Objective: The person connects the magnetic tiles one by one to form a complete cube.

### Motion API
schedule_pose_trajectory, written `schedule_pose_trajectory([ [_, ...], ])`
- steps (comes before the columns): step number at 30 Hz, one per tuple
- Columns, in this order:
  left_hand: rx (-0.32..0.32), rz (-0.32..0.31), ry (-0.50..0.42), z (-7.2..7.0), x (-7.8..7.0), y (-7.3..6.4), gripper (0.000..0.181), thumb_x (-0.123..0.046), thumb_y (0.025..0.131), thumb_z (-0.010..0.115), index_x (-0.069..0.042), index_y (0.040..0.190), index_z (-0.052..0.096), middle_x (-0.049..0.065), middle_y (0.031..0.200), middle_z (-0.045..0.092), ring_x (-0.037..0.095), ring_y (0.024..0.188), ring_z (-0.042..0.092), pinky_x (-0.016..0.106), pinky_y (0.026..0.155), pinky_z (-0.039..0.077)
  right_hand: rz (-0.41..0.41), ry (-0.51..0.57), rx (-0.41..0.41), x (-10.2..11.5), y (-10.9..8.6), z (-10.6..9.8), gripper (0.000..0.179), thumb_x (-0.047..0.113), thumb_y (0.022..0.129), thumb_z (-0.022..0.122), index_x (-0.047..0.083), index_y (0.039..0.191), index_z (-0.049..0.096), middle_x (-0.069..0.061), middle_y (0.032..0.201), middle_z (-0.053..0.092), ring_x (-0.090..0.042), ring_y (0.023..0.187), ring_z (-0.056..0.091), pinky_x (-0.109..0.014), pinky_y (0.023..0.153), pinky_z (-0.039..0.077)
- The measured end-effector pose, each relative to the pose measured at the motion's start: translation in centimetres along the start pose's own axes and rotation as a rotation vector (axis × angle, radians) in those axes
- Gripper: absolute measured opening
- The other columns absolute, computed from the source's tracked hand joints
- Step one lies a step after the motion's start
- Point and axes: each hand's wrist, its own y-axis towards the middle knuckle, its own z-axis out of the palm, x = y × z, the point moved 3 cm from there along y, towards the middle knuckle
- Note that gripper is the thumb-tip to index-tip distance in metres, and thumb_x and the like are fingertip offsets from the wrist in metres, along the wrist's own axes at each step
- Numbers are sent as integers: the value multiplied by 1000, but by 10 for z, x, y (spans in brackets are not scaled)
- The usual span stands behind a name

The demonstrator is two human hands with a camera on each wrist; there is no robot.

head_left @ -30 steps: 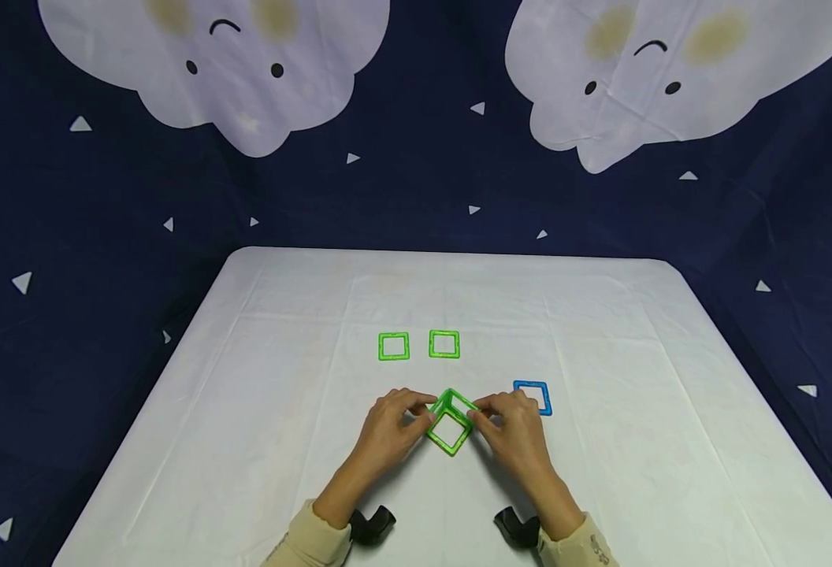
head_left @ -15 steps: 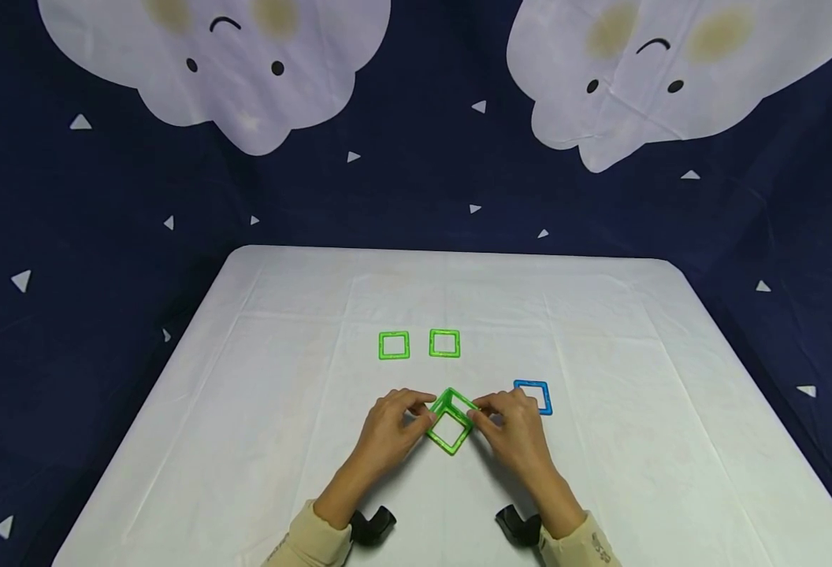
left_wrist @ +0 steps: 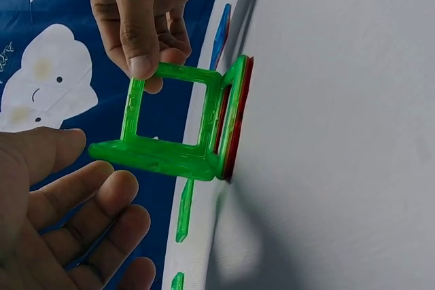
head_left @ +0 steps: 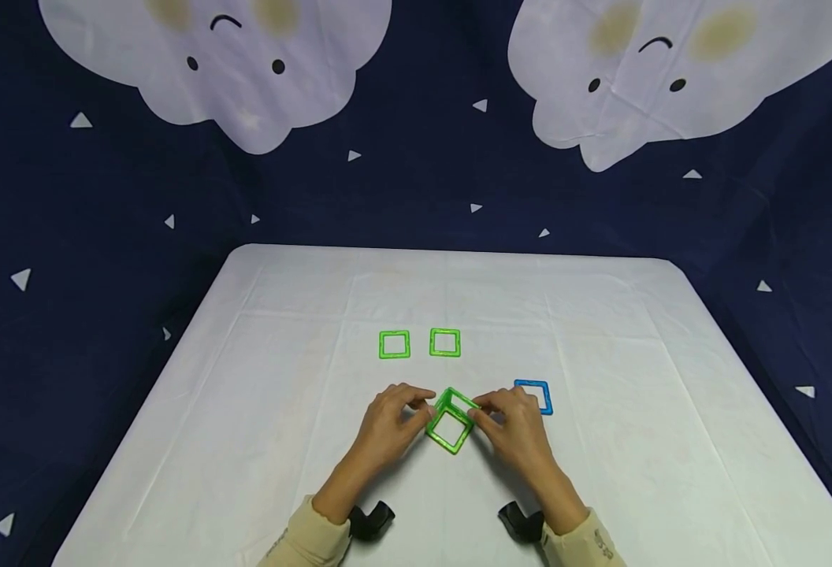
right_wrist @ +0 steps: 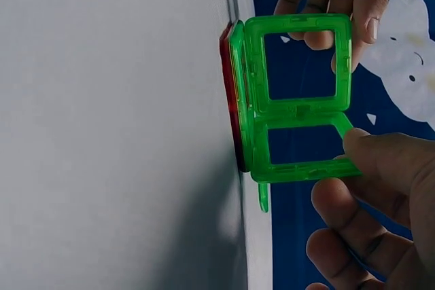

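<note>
Green assembly stands on white cloth: two upright square frames meeting at corner, red panel beneath. My right hand pinches one upright's rim; left hand has fingers loosely spread, just off other upright. Risk, as I judge: sideways pull from right or stray left nudge could fold seam or drag base. Frames look glossy, translucent, plastic, round-cornered, hollow-centred; cloth softly creased.

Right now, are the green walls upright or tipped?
Upright: both wrist views show the green walls standing on the base, the right grip pinching one.
</note>
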Motion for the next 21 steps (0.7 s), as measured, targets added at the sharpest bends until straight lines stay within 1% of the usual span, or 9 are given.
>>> schedule_pose_trajectory([
  [5, 8, 12, 8, -1, 1, 6, 18, -18, 87, 66, -11, 102, 72, -2, 88, 68, 14, 84, 60, 30, 77, 46, -7, 7, 21, -2, 3, -1, 13, 12, 70, 81, 14, 81, 74, 6, 69, 67, -10, 69, 52, -30, 68, 35],
  [9, 33, 1, 11, 0, 3, 12, 18, -18, 88, 66, -13, 104, 71, -3, 90, 68, 13, 86, 59, 29, 76, 46, -28, 5, 25, -3, 6, -2, 13, 12, 70, 81, 14, 81, 75, 6, 69, 67, -12, 68, 53, -29, 67, 37],
  [13, 59, -20, -13, 2, 5, 19, 18, -18, 88, 65, -16, 105, 71, -4, 92, 68, 11, 88, 58, 29, 77, 46, -34, -1, 31, -4, 8, -2, 12, 12, 71, 80, 15, 82, 75, 7, 69, 67, -12, 67, 52, -30, 67, 37],
  [16, 75, -20, -30, 3, 5, 23, 18, -18, 89, 65, -16, 105, 71, -4, 94, 68, 12, 90, 58, 29, 78, 46, -25, -3, 42, -5, 9, -2, 12, 12, 72, 79, 15, 83, 75, 7, 69, 66, -12, 67, 52, -30, 67, 37],
  [21, 102, -16, -61, 5, 4, 27, 19, -18, 89, 64, -15, 106, 71, -3, 98, 69, 14, 95, 59, 32, 82, 47, -30, -1, 57, -5, 11, -3, 11, 13, 74, 79, 15, 83, 75, 7, 70, 66, -12, 67, 52, -29, 67, 38],
])
